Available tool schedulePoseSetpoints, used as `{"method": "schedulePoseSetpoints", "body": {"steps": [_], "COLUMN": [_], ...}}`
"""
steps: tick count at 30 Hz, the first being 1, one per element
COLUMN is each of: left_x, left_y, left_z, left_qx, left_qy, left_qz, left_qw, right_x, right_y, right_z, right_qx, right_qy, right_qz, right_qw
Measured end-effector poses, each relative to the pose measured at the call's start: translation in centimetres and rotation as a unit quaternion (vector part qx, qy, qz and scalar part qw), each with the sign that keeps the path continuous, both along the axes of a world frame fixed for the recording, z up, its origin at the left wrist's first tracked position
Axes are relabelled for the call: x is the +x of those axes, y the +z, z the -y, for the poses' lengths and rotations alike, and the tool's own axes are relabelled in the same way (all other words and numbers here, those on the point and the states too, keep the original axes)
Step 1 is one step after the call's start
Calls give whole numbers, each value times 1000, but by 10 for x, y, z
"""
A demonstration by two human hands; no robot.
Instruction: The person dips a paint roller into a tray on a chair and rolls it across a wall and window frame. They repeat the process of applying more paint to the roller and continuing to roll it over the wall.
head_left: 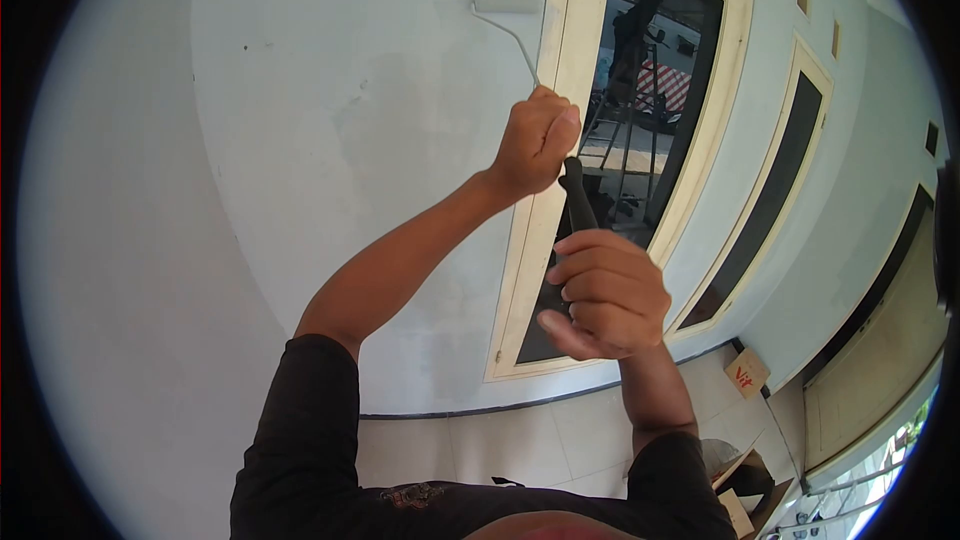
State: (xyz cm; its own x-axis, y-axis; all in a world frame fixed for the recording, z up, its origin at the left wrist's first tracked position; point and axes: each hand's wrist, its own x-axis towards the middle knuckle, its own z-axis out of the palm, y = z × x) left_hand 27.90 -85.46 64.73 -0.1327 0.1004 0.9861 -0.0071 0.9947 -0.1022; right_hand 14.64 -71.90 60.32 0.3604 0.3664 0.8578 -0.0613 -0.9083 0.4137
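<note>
A paint roller (507, 4) with a pale sleeve lies against the light wall, close beside the cream window frame. Its thin bent wire runs down into my left hand (540, 143), whose fingers are wrapped round the upper part of the handle. Below that fist the dark handle (578, 195) shows again. Lower and to the right, my right hand (612, 295) curls round the handle's lower part, its thumb held out to the side. The handle's lowest end is hidden by this hand. Darker, damp-looking patches mark the wall (400, 120) left of the roller.
A tall dark window (690, 30) reflects a figure on a ladder. Another narrow window (760, 190) is farther right. On the tiled floor (500, 445) stand a small carton (747, 372) by the wall and an open cardboard box (765, 500) at lower right.
</note>
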Motion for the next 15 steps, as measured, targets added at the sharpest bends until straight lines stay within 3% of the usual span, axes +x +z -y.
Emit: {"method": "schedulePoseSetpoints", "body": {"steps": [1,2,4,5,6,8,9,10,11,12,13,14,15], "left_x": [2,4,5,7,14,18,14,11,8,-2,-7,-12,-8], "left_y": [11,27,70,106,133,195,193,193,189,157,122,91,65], "left_z": [0,3,19,33,20,49,46,45,43,43,13,18,-2], "left_qx": [-2,0,81,-136,-13,22,21,-164,-341,-72,18,-110,-1], "left_qy": [-5,15,-79,65,62,-12,-14,98,206,119,69,124,129], "left_qz": [4,1,-20,-64,-38,-25,-24,-38,-51,10,12,-10,-7], "left_qw": [1000,1000,993,987,997,999,999,981,916,990,997,986,992], "right_x": [1,12,23,32,39,52,50,46,41,31,24,19,19], "right_y": [12,30,68,92,113,143,142,142,142,122,98,74,50], "right_z": [1,2,8,20,30,52,54,55,56,36,15,4,-3], "right_qx": [-11,-41,-50,-78,-88,-103,-104,-91,-77,-21,19,31,29], "right_qy": [30,66,46,40,3,-45,-47,8,63,120,132,142,120], "right_qz": [-19,34,134,197,220,216,216,262,306,301,286,252,242], "right_qw": [999,996,989,976,971,970,970,961,947,946,949,957,962]}}
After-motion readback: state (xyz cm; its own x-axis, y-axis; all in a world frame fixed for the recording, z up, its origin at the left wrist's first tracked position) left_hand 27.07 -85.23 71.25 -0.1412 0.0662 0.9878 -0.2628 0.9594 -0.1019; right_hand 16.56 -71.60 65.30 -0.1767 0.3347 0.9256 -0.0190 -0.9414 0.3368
